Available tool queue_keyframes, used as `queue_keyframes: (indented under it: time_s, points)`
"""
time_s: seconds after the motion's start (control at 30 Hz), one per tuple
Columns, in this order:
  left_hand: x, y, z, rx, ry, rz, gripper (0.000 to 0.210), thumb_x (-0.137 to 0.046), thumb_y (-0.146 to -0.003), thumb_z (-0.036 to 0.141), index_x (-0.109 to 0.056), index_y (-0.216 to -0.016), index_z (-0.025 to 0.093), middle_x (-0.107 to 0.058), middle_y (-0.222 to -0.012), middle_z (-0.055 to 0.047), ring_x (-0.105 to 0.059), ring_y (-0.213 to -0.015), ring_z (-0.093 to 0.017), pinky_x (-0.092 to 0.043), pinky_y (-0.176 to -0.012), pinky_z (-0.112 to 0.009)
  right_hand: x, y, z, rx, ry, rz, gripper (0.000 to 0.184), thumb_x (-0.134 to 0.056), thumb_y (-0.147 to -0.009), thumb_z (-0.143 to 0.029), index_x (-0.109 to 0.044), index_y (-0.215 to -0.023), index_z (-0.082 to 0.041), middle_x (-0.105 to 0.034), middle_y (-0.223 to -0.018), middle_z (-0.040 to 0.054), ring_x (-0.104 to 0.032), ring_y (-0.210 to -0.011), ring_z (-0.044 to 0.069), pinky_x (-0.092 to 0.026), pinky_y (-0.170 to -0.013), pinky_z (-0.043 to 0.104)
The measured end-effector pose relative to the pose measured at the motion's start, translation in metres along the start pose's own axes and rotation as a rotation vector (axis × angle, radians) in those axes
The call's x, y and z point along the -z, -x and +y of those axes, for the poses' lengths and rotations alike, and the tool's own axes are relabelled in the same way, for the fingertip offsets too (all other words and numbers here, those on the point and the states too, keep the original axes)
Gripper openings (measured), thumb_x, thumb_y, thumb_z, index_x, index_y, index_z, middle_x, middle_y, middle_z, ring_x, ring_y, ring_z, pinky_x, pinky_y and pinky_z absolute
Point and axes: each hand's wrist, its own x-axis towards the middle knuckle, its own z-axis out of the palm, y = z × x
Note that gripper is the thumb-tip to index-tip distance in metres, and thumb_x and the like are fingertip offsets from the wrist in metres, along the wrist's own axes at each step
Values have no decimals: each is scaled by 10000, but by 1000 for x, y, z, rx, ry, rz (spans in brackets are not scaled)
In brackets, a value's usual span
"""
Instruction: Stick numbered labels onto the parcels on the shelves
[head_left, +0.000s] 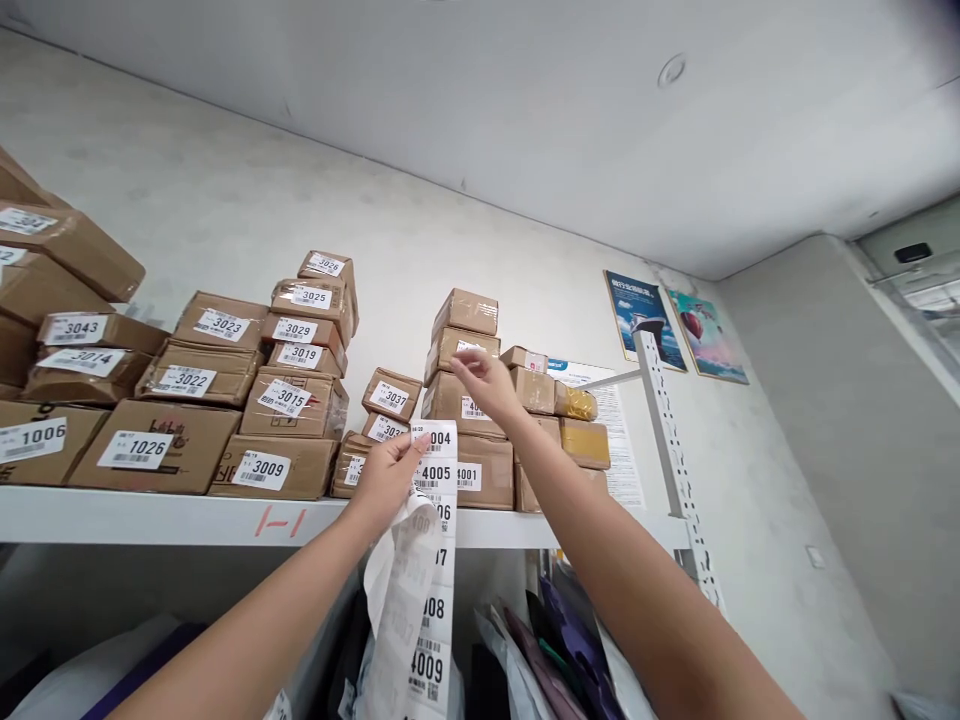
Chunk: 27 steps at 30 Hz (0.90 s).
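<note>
My left hand [388, 478] pinches the top of a long strip of white number labels [433, 545]. The strip hangs down in front of the shelf, its backing curled at the left, with printed numbers such as 4005 and 4009. Higher up and to the right, my right hand [484, 383] reaches to a stack of brown cartons, fingers extended and apart. Its fingertips are at the front of the second carton from the top [442, 352], where a white label [471, 346] partly shows behind them. A plain carton [466, 311] sits on top of that one.
A white shelf beam [172, 515] carries several stacks of labelled cartons, among them a carton numbered 1026 [161, 450]. A perforated metal post [670, 450] rises at the right end. Bagged parcels [577, 640] stand below. Posters [705, 335] hang on the wall.
</note>
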Motion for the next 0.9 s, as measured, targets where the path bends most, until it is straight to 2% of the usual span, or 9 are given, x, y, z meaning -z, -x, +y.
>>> queue_keyframes:
  time_s: [0.07,0.13,0.27,0.37,0.53,0.63,0.73,0.83,0.9]
  points:
    - [-2,-2,-2,-44,-5,-7,493,-695,-574,625,-609,-658,147,-546,-555,37,-465,-539,-108,-365,-511,-212,-3,27,-10,-60,-240,-243,318,-548,-822,-458,-677,-950,-196,-689,-893,51,-632,-766,168,-504,-594,272]
    - [-5,-3,-5,-75,-12,26,472,-701,-572,608,-588,-632,154,-506,-537,49,-436,-540,-103,-345,-510,-206,-5,50,-15,-142,-416,-311,276,-684,-705,-429,-697,-834,-185,-693,-803,38,-622,-708,161,-489,-578,266]
    - [-15,-4,-9,-134,-151,182,466,-628,-663,600,-463,-539,182,-347,-468,80,-310,-489,-82,-251,-464,-203,-8,70,-17,-388,-600,-101,280,-818,-502,-318,-687,-704,-175,-643,-606,-7,-567,-573,132,-461,-523,258]
    - [-22,-4,-7,-157,-162,224,481,-577,-711,609,-435,-531,185,-330,-473,77,-294,-490,-84,-229,-455,-207,-7,72,-16,-481,-710,-31,294,-836,-453,-316,-671,-639,-160,-639,-583,-1,-574,-570,134,-481,-553,271]
    - [-23,-6,1,-66,-15,38,433,-706,-589,554,-623,-716,149,-527,-572,41,-434,-542,-107,-335,-514,-211,-4,74,-13,-478,-746,46,425,-847,-422,-359,-673,-754,-159,-669,-658,20,-609,-616,155,-513,-631,314]
    - [-24,-8,3,-100,-110,132,435,-682,-610,578,-589,-613,153,-465,-498,60,-383,-488,-86,-295,-467,-200,-8,78,-12,-475,-710,55,317,-809,-491,-384,-661,-663,-163,-652,-625,31,-584,-571,155,-510,-588,329]
    - [-26,-7,4,-78,-49,194,460,-679,-606,603,-559,-590,160,-465,-476,66,-379,-455,-75,-296,-440,-191,-15,78,-11,-415,-618,124,191,-741,-592,-349,-668,-664,-187,-650,-652,29,-577,-604,165,-485,-546,305]
    - [-23,-4,0,18,73,92,472,-771,-507,551,-643,-720,149,-614,-588,20,-502,-511,-106,-385,-484,-204,-14,64,-9,-350,-509,203,129,-681,-650,-314,-661,-677,-190,-658,-700,33,-568,-622,171,-471,-550,304]
    - [-16,-1,-8,103,47,33,493,-800,-454,529,-664,-718,136,-657,-627,-15,-545,-538,-133,-407,-500,-222,-6,39,-5,-293,-415,297,127,-643,-697,-309,-655,-721,-186,-663,-751,34,-568,-665,170,-473,-618,310]
